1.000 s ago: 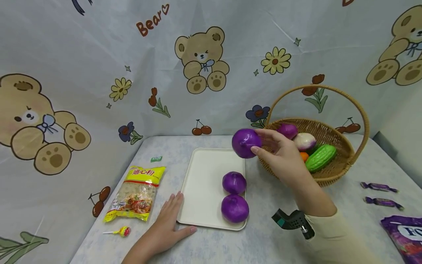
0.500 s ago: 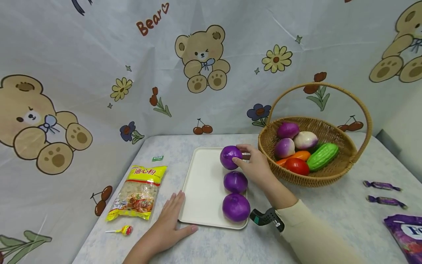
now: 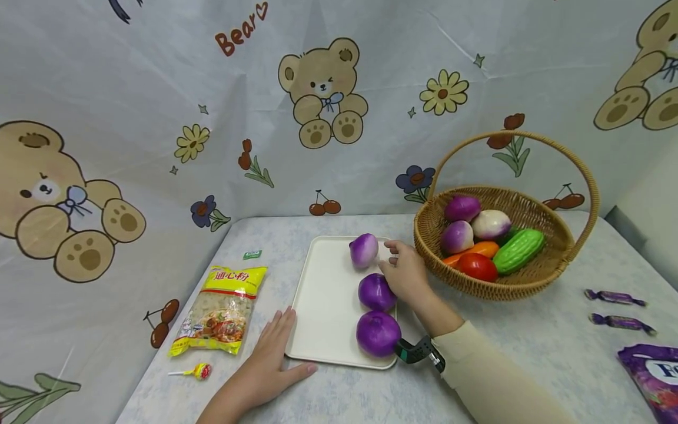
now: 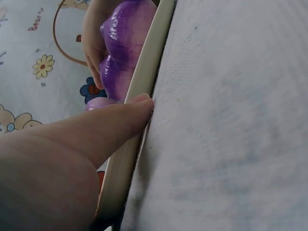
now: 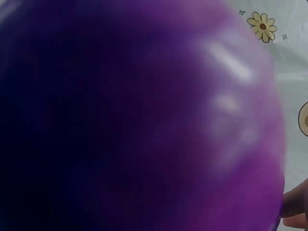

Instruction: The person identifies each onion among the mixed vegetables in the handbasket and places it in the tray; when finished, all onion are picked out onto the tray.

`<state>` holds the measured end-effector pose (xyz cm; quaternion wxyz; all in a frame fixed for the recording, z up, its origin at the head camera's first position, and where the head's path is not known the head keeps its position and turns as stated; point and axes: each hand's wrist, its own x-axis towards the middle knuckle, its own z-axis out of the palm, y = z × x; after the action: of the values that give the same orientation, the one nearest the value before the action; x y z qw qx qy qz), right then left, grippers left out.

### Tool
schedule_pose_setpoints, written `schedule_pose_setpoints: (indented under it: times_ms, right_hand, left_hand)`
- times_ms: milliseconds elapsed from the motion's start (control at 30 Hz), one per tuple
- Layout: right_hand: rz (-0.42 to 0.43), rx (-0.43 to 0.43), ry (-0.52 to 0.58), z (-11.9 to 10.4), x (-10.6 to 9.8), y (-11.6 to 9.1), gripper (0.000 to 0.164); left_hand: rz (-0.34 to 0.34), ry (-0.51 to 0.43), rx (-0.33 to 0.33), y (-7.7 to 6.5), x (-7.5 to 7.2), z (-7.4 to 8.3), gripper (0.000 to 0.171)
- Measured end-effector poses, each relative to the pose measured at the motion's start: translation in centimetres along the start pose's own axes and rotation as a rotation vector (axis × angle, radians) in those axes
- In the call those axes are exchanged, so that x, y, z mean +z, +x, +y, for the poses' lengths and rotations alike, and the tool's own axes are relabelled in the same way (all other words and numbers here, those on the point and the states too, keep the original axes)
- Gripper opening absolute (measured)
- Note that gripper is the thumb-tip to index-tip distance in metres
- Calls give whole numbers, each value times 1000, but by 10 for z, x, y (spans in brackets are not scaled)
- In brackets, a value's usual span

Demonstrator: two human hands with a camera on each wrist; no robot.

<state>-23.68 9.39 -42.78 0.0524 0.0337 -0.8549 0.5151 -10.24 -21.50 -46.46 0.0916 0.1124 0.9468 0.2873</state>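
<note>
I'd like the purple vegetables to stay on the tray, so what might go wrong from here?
The far vegetable lies on its side with no hand gripping it, so it might roll on the tray. The wrist device looks very close to the near vegetable; moving the right hand could nudge it. A bump might also push the middle vegetable over the right rim.

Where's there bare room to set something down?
Free: left half of the tray, between the left hand and three purple onions; table between right sleeve, wicker basket and wrapped candies. Crowded: the tray's right side, onions beside the right hand.
</note>
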Motion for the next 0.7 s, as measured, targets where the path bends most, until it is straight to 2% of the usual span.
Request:
schedule_pose_setpoints:
  times_ms: [233,467,700]
  right_hand:
    - [-6,-14,-35,-1,1,-2,49]
    - [-29,-21,-67,-5,-4,-4,50]
    - [-61,-78,-78,-23,-18,-11,51]
  left_hand:
    - [-12,24,-20,0,0,-1,120]
    - [-15,19,-10,0,1,-1,119]
    - [-19,13,-18,0,-1,0,120]
